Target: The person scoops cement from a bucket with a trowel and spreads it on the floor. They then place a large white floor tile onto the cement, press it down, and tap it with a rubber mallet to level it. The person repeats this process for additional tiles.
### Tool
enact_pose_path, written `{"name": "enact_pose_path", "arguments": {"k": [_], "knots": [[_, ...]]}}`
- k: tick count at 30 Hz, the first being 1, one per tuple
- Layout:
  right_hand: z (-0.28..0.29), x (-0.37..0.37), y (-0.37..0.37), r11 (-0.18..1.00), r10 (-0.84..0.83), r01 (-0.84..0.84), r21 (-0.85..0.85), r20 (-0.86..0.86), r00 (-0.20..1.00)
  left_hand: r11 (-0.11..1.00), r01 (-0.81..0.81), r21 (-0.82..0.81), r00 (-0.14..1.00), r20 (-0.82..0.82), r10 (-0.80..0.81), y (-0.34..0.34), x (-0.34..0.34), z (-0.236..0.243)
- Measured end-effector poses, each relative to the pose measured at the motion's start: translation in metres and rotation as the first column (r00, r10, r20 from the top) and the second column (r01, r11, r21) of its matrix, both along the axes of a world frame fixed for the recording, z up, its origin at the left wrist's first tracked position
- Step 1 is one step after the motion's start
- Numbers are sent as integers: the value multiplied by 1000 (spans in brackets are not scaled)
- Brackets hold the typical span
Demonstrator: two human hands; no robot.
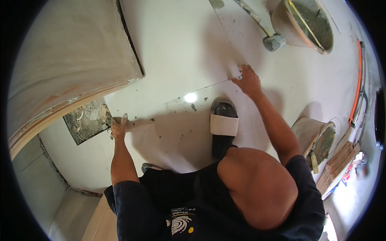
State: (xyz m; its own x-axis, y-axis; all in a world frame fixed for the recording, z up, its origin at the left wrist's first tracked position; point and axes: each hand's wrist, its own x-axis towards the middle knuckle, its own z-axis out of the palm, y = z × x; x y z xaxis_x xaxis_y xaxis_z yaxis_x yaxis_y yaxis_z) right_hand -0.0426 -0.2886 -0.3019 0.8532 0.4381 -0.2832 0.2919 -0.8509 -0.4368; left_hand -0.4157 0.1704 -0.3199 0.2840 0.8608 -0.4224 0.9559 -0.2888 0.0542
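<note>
Pale floor tiles (pixel 169 44) lie under both of my hands, with a thin dark joint (pixel 209 85) running between them. My left hand (pixel 118 128) rests at a tile edge beside a square opening of rough grey mortar (pixel 86 120). Its thumb is stretched out; the other fingers bend down by the edge and are partly hidden. Farther right, my right hand (pixel 248 81) touches the tiles at the joint, thumb and fingers apart. A tiny light and dark spot shows between those fingertips, too small to name. My sandalled foot (pixel 224 116) stands between the hands.
A mallet (pixel 274 42) lies at the far right near a bucket of grey mortar (pixel 281 20). Another bucket (pixel 307 128) stands near right, by a brown board (pixel 337 164). A plastered wall corner (pixel 80 44) juts in at left. Grey crumbs dot the tiles.
</note>
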Motion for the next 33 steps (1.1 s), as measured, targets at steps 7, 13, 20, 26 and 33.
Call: {"name": "enact_pose_path", "arguments": {"k": [7, 13, 20, 26, 33], "knots": [[-3, 2, -5, 1000, 24, -24, 19, -4, 1000, 982, 179, 55, 982, 57, -182, -16, -15, 1], [8, 0, 5, 998, -32, 30, -55, -46, 998, 995, 94, 31, 996, -11, -93, -20, -2, 14], [4, 2, 4, 998, 50, -48, -47, 37, 998, 994, 17, -104, 997, -72, -24, -13, 10, 32], [-6, 18, 7, 930, 261, -246, -273, 20, 965, 994, -14, -111, 992, 121, 27, -6, -1, 38], [-7, 38, 7, 999, -20, 7, -52, -261, 965, 981, -193, 23, 966, 181, 186, 7, 9, 23]]}}
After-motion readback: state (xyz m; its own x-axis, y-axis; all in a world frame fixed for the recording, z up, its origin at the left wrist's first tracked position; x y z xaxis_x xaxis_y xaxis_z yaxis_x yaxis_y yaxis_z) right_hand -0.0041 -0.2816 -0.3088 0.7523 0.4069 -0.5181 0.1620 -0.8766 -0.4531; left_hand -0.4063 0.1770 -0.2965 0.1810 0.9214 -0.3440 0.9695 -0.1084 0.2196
